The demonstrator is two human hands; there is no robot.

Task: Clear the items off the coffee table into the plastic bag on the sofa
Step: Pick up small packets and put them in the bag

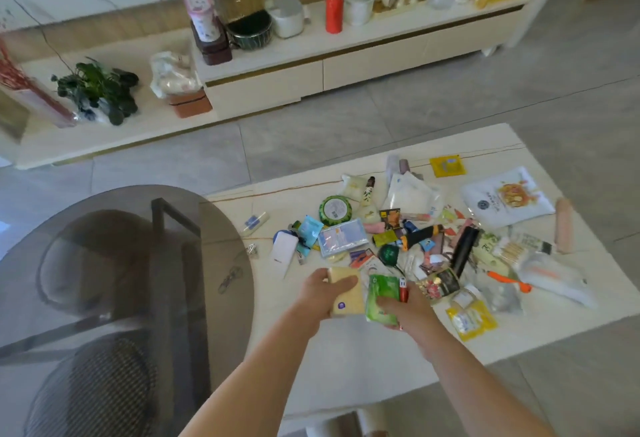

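1. The step in hand looks like gathering: both hands are at the near edge of the heap on the white marble-look coffee table, each already holding a piece of it.
2. The left hand has its fingers curled over the top of a flat pale-yellow packet with a small purple sticker, lifting or gripping it by the left side.
3. The right hand holds a crinkled green plastic sachet, thumb on top and fingers underneath; a small red and white tube stands just behind it, possibly caught in the same grip, though blur makes that hard to settle.
4. Most of the task remains, by my judgement. The pile is a loose scatter of small wrappers, sachets and tubes, among them a round green tin, a white power-bank-shaped box, a black cylinder and a large white printed food pouch.
5. The plastic bag and the sofa are out of view, so the next move calls for turning away from the table with both handfuls, keeping the slippery sachet pinched firmly.
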